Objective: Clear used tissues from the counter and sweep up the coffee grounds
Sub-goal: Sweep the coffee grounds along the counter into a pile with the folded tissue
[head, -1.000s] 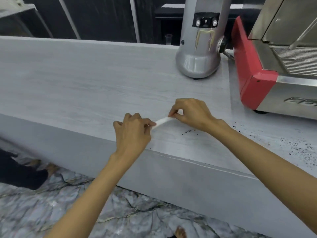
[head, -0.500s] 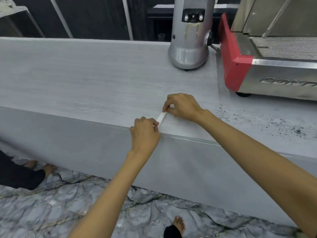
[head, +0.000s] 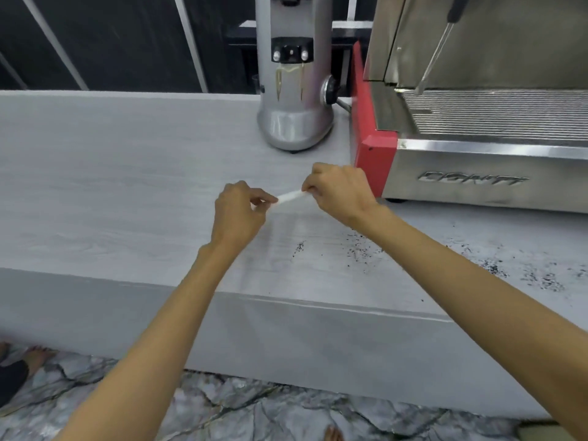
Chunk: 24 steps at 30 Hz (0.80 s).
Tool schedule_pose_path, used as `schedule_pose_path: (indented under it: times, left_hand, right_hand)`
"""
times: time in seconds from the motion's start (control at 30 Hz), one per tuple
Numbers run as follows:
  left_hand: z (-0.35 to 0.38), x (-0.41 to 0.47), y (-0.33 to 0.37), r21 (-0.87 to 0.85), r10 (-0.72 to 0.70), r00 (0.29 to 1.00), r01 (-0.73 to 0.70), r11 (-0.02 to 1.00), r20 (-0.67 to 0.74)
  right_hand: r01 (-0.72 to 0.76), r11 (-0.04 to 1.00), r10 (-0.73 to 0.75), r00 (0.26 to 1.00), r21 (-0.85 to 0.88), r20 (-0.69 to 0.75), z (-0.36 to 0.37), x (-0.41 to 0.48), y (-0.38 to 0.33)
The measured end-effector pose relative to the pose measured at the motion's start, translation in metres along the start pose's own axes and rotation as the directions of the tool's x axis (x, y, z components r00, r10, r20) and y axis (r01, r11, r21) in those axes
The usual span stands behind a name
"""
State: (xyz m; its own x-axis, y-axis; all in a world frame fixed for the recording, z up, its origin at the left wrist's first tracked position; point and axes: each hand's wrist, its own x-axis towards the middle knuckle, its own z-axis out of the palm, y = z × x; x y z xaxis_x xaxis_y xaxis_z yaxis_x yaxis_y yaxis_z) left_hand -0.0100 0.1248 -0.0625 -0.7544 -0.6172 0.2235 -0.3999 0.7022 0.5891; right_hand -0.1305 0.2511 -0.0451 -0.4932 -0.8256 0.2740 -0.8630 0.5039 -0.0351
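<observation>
A thin white tissue strip (head: 290, 197), rolled or folded narrow, is stretched between both hands just above the grey counter (head: 111, 192). My left hand (head: 239, 211) pinches its left end with thumb and fingers. My right hand (head: 339, 190) pinches its right end. Dark coffee grounds (head: 359, 249) lie scattered on the counter to the right of my hands and below my right forearm, with more coffee grounds (head: 541, 280) further right.
A silver coffee grinder (head: 294, 90) stands at the back of the counter. A red and steel espresso machine (head: 477, 138) fills the right back. The counter's front edge (head: 318, 302) runs below my hands; marble floor lies beneath. Another person's bare foot (head: 35, 356) shows at lower left.
Both hands have moved from the counter's front edge back toward the machines, with the tissue strip still held between them. The hands are further apart than half a second ago.
</observation>
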Motion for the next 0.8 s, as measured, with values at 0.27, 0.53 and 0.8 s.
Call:
schedule_pose_path:
  times: [0.27, 0.53, 0.8]
  left_hand:
    - [0.046, 0.042, 0.002, 0.084, 0.036, 0.997, -0.042, 0.996, 0.07]
    - [0.047, -0.002, 0.012, 0.105, 0.359, 0.903, -0.391, 0.914, 0.238]
    - [0.058, 0.004, 0.052, -0.079, 0.398, 0.898, -0.39, 0.917, 0.188]
  right_hand:
    - [0.032, 0.985, -0.001, 0.983, -0.167, 0.186, 0.028, 0.003, 0.006]
    - [-0.088, 0.995, 0.089, 0.996, -0.042, 0.023, 0.026, -0.063, 0.03]
    - [-0.362, 0.931, 0.363, 0.908, 0.044, -0.208, 0.002, -0.102, 0.053]
